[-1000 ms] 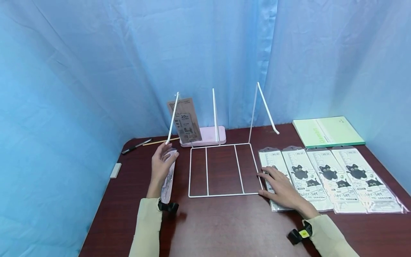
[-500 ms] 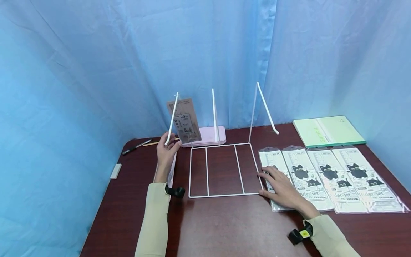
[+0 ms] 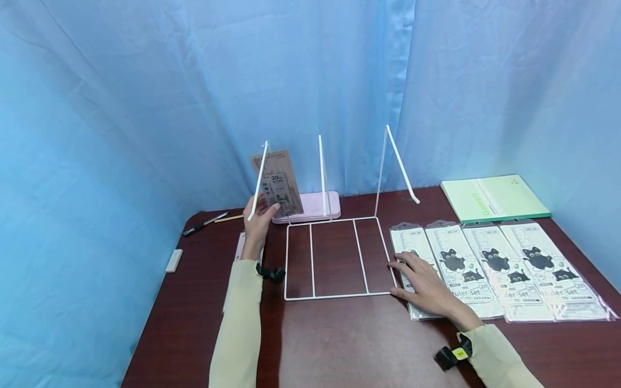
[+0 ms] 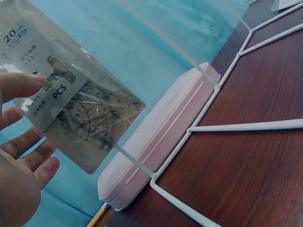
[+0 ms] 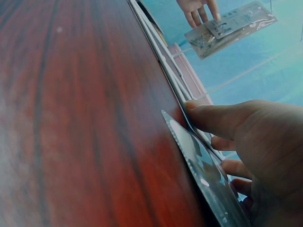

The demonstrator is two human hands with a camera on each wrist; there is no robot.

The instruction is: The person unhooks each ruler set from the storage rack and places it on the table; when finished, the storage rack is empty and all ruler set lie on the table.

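A brown ruler-set packet (image 3: 280, 180) stands in the left slot of a white wire rack (image 3: 335, 295), leaning on its left upright. My left hand (image 3: 264, 206) holds the packet's lower edge, thumb on the front and fingers behind; the left wrist view shows the hand (image 4: 21, 142) on the packet (image 4: 80, 109). My right hand (image 3: 412, 269) lies flat on the leftmost of several cat-printed ruler packets (image 3: 409, 241), with the thumb at the rack's front right corner. In the right wrist view the fingers (image 5: 246, 137) press on that clear packet (image 5: 199, 165).
A pink case (image 3: 310, 207) lies behind the rack. A green notebook (image 3: 495, 198) sits at the back right. A pen (image 3: 204, 222), a pencil (image 3: 230, 218) and a white eraser (image 3: 173, 260) lie at the left. Another clear packet (image 3: 239, 249) lies under my left forearm. Blue curtains close in the table.
My left hand left the clear packet lying on the table and rose to the brown packet in the rack, taking hold of it. The right hand stayed put.
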